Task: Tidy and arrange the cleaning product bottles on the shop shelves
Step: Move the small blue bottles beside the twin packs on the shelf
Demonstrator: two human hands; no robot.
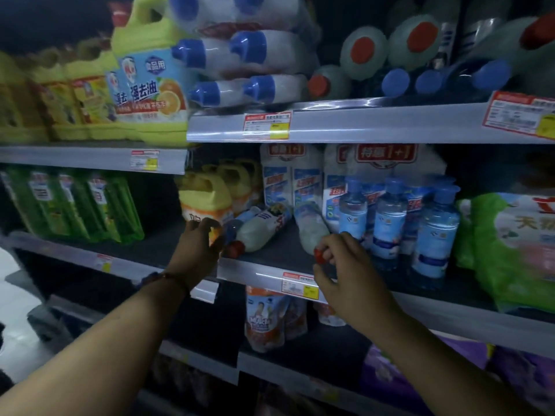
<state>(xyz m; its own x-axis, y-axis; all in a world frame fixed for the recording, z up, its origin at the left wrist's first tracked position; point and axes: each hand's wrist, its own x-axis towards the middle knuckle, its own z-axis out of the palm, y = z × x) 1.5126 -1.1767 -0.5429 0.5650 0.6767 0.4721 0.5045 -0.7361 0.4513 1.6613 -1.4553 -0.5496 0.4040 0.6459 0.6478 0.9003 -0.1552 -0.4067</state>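
Note:
On the middle shelf (270, 256) two white bottles with red caps lie on their sides. My right hand (336, 259) pinches the red cap of the right lying bottle (310, 226) at the shelf's front edge. My left hand (199, 244) reaches in beside the left lying bottle (258, 229) and its fingers curl on the lower front of a yellow jug (205, 199) with an orange label. Blue-capped clear bottles (390, 217) stand upright to the right of my right hand.
White refill pouches (291, 178) stand behind the lying bottles. Green bottles (90, 205) stand at left, a green bag (516, 250) at right. The upper shelf holds stacked white bottles with blue caps (249, 49) and a large yellow jug (147, 85). Pouches (264, 319) hang below.

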